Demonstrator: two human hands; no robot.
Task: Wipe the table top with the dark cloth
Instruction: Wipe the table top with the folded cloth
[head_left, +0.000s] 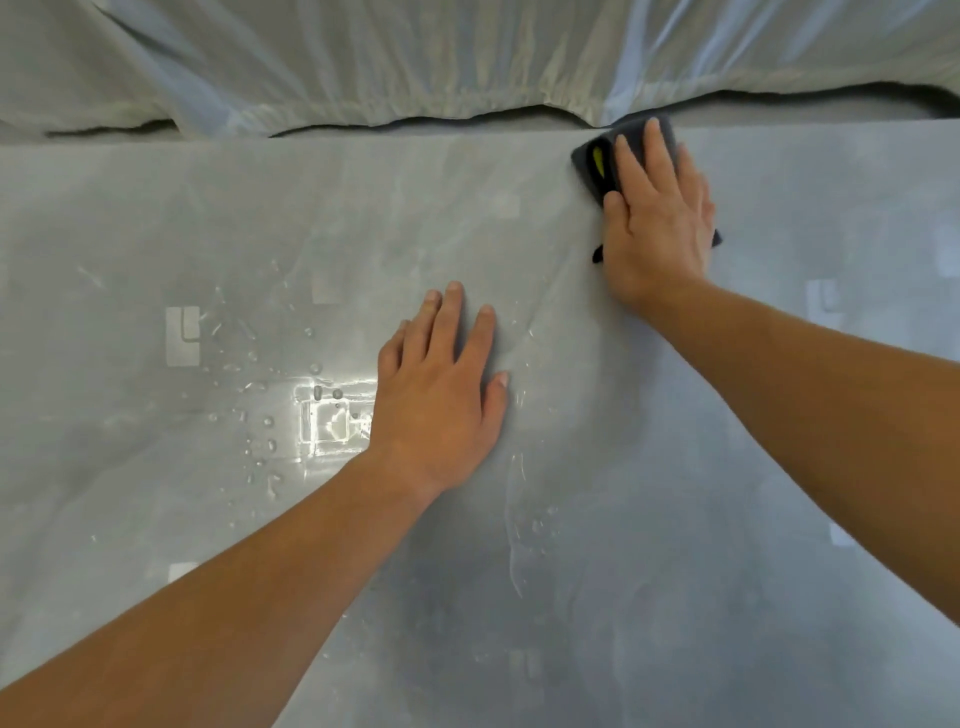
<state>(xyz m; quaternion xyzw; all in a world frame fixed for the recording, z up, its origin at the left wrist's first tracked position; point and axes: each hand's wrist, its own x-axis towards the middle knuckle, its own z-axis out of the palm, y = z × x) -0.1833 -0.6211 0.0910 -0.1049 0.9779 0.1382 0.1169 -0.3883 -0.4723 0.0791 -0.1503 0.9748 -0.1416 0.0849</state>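
Grey table top (675, 519), wet in patches, with pale sheeting (415, 62) bunched along its far edge.

Flat on the dark cloth (597, 161), the right hand (657, 218) presses it against the surface with fingers spread, near the far edge and to the right; a yellow mark shows on the cloth beside the index finger. Left hand (441, 395) lies palm down with fingers extended on the bare table nearer the middle, holding nothing. Water droplets (265, 421) scatter just left of it around a bright reflection.
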